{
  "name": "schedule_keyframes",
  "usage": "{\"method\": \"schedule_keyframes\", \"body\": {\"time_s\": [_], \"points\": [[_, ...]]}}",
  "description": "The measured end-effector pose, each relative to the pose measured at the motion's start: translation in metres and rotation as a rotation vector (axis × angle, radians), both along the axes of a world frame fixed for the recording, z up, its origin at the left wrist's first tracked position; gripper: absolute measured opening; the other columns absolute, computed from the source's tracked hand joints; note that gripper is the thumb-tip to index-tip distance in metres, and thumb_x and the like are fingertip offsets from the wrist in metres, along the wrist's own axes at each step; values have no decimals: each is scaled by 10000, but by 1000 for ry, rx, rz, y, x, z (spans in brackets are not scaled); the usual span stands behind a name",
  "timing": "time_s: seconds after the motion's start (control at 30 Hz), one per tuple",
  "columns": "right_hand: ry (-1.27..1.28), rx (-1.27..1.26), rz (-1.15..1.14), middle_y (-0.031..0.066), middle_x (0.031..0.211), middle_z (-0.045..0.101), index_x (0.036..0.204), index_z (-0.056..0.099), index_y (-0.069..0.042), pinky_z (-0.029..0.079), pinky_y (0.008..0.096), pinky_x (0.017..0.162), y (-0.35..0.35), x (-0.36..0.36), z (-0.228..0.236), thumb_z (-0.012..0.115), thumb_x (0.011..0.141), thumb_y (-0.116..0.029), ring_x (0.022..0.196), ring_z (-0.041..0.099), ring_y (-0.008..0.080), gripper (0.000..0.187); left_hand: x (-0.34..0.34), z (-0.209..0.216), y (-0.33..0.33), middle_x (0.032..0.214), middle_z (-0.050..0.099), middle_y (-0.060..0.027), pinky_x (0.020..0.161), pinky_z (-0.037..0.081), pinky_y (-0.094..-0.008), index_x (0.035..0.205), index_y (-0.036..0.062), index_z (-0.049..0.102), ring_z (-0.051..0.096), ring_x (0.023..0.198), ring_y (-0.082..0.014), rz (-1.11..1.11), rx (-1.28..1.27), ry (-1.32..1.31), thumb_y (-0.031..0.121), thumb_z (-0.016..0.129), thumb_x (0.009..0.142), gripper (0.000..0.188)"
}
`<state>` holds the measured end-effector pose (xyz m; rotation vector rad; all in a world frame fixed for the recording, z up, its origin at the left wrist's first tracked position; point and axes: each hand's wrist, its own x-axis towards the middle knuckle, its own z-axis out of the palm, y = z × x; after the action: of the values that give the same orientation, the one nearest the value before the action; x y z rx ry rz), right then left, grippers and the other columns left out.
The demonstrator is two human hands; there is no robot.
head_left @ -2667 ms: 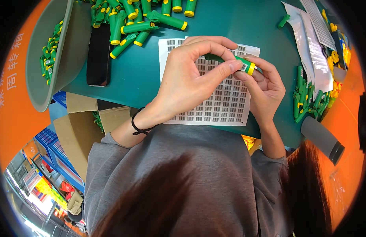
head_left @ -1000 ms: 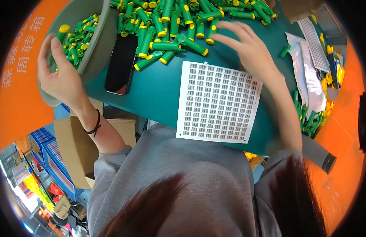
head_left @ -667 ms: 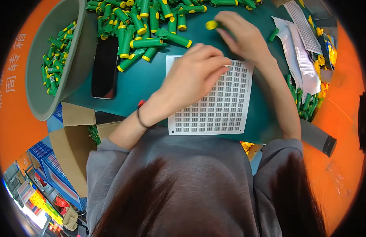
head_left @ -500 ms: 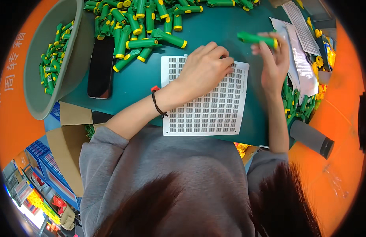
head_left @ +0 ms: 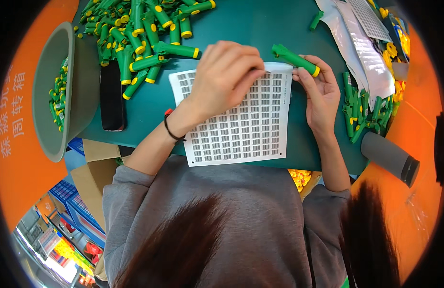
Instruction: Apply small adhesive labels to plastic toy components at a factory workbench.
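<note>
A white sheet of small printed labels (head_left: 241, 139) lies at the table's near edge. My left hand (head_left: 226, 79) reaches over its upper part, thumb and fingers pinched at the top edge, which is lifted a little. Whether a single label is between the fingertips is hidden. My right hand (head_left: 322, 93), beside the sheet's upper right corner, holds a green plastic tube with a yellow end (head_left: 298, 60). The thumb and a fingertip of that hand also meet at the sheet's corner.
Many similar green tubes (head_left: 135, 36) are heaped at the far left, beside a black phone (head_left: 112, 98) and a grey-green tub (head_left: 71, 96) holding more. Right of me are plastic bags (head_left: 363, 53), more green pieces (head_left: 361, 110) and a grey cylinder with a black cap (head_left: 387, 156).
The right hand has brought the green tube down and left to the sheet's corner. The left hand has shifted left in view, and the sheet sits tilted with its top edge raised.
</note>
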<state>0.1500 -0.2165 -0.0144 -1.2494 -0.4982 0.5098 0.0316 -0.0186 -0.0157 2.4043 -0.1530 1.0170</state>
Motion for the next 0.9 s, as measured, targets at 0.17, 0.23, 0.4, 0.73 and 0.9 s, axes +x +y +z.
{"method": "schedule_keyframes", "body": {"time_s": [0.17,0.23,0.4,0.73,0.9], "points": [[-33,56,76,134,1230,618,1250,572,53,556,331,944,5,-13,11,637,925,79,1061,651,193,332,-7,29,5,1048,704,-56,938,430,-322,932,63,698,614,1004,-208,-64,-346,138,73,763,835,117],[-82,46,73,140,1239,617,1248,574,47,546,328,951,3,-15,8,640,921,80,1085,640,194,335,-10,38,2,1054,705,-57,938,435,-321,925,59,703,615,1010,-196,-73,-404,160,76,767,832,114],[-83,20,108,150,1238,623,1241,577,51,539,325,947,3,-25,12,660,887,114,1111,627,201,368,-14,61,-9,1048,710,-63,913,463,-312,905,40,715,632,995,-167,-107,-499,270,82,771,833,101],[-123,-9,133,156,1220,639,1218,596,85,545,305,946,4,-32,17,690,853,138,1087,649,201,381,-12,66,-15,929,729,-51,832,501,-269,939,-3,723,645,883,-113,-134,-676,521,103,750,862,134],[-131,-22,134,154,1188,651,1211,599,91,552,295,929,3,-32,18,698,851,132,1044,664,192,375,-11,68,-15,902,731,-39,837,506,-272,935,-5,727,653,872,-111,-113,-632,551,105,756,857,138]]}}
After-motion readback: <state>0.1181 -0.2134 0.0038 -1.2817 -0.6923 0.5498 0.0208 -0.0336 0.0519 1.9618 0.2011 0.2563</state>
